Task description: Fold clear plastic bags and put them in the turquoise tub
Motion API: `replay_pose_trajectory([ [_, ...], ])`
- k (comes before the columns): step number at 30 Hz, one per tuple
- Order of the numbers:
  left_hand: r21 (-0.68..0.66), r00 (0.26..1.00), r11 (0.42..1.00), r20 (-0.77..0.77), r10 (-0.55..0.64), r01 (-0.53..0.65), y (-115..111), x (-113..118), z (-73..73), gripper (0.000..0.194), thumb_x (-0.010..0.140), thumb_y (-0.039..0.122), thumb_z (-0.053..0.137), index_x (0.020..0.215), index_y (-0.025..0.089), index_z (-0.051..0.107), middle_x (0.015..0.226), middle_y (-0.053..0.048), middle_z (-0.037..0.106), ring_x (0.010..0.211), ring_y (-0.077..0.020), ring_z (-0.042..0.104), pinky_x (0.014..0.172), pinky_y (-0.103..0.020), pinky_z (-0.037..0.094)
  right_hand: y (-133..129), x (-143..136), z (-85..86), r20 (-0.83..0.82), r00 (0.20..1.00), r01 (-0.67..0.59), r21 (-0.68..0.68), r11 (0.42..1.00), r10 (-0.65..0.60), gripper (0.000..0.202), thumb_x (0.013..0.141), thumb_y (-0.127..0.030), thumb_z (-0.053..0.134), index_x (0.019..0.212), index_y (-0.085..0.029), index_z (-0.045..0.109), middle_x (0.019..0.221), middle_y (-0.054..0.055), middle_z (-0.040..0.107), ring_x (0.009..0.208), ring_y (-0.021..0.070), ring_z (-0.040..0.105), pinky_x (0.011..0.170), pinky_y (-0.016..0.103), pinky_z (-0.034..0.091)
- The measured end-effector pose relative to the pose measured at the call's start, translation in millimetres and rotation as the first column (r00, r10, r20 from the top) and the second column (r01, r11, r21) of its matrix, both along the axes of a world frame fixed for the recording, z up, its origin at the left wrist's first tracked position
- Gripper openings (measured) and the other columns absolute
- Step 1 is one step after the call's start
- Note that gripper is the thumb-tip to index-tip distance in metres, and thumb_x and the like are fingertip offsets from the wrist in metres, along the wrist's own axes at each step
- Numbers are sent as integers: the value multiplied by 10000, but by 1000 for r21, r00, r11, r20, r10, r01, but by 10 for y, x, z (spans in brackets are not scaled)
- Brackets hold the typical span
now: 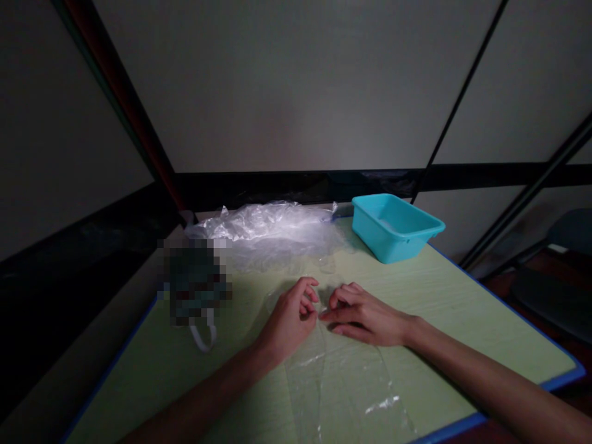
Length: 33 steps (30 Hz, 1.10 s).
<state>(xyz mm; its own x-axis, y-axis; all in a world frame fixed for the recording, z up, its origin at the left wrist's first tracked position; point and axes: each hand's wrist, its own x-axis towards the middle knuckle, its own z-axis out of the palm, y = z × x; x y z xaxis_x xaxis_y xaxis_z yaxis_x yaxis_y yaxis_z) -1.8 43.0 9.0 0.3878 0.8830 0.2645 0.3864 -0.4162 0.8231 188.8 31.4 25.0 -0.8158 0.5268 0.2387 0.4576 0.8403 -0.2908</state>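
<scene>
Left grip (291,313) and right grip (367,316) curl over clear film (346,382) extending lengthwise toward me, whether pinching it I cannot tell.

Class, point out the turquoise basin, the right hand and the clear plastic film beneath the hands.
Turquoise basin (403,248): head view, on its near outer wall.
Right hand (370,316): head view, on its back.
Clear plastic film (348,383): head view, on its near stretch.

Two bare hands (292,317) (367,317), one flat clear plastic sheet (352,385), one turquoise rectangular plastic basin (375,237), one crumpled transparent plastic heap (272,221) and one blue-edged pale-green table (462,320) are counted.
</scene>
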Motion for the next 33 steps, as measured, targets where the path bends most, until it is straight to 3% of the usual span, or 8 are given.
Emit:
replay_pose_trajectory([
  [4,15,998,1000,-59,0,1,39,-27,42,395,633,-7,465,984,173,437,790,22,515,610,-86,519,574,-197,425,0,2,10,-9,1000,20,-12,1000,-20,295,879,-297,442,1119,-173,562,944,78,492,917,191,439,805,338,323],
  [10,16,966,998,-252,-59,65,78,-147,168,188,547,29,563,666,173,541,676,25,513,701,-149,501,638,-241,381,1,-8,20,-5,999,54,-24,998,-54,341,877,-294,443,1193,-182,507,944,79,492,900,196,436,788,342,324],
  [15,13,935,994,-342,-97,107,54,-197,187,119,570,74,580,640,170,575,710,8,509,756,-174,500,683,-263,364,-3,-21,32,24,998,60,-27,998,-60,365,861,-313,465,1200,-183,501,969,85,488,905,205,431,796,353,315],
  [25,-18,922,989,-357,-146,150,49,-154,146,140,616,42,523,569,166,567,694,10,516,743,-148,523,679,-234,372,-4,-25,40,40,997,68,-23,997,-67,352,853,-316,471,1166,-162,519,977,91,483,904,210,427,792,348,315],
  [33,-45,925,981,-327,-192,187,31,-125,241,148,641,30,541,599,153,613,696,12,512,711,-132,520,632,-212,373,-7,-6,24,-6,999,40,-27,999,-40,325,854,-308,474,1142,-173,538,962,85,483,925,203,430,809,353,317],
])
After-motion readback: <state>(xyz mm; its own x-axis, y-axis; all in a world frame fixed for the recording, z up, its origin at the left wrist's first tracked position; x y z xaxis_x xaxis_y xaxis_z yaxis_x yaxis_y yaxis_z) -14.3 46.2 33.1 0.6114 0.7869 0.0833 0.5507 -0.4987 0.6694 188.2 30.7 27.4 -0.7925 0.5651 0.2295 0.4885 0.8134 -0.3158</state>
